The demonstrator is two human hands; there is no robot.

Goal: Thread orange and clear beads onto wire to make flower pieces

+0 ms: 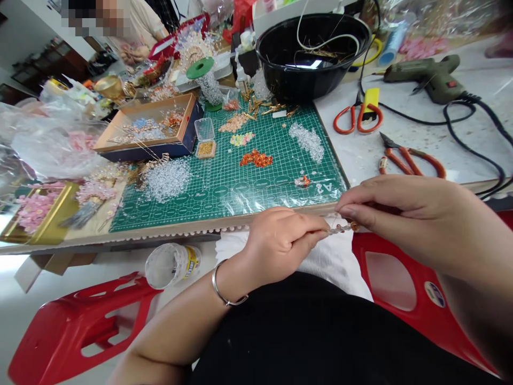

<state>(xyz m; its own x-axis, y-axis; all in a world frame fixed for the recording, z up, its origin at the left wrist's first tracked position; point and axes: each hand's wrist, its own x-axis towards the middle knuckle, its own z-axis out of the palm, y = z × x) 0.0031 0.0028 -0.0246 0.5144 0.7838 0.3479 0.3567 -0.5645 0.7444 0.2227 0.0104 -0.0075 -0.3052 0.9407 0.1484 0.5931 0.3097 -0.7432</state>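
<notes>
My left hand (282, 240) and my right hand (401, 211) meet just below the table's front edge. Both pinch a thin strand of small clear and orange beads (341, 229) held between them. The left hand wears a silver bangle (224, 291) on the wrist. On the green cutting mat (224, 184) in front lie heaps of clear beads (166, 179), another pile of clear beads (308, 140), orange beads (256, 158) and pale pink and green beads (241, 139). A small orange beaded piece (301, 181) rests near the mat's front edge.
A black bowl (312, 51), orange scissors (355, 117), orange-handled cutters (409, 159) and a green glue gun (428, 77) with black cable lie right. A box of beaded pieces (150, 125), plastic bags and red stools (72, 331) sit left. Another person works at the far left.
</notes>
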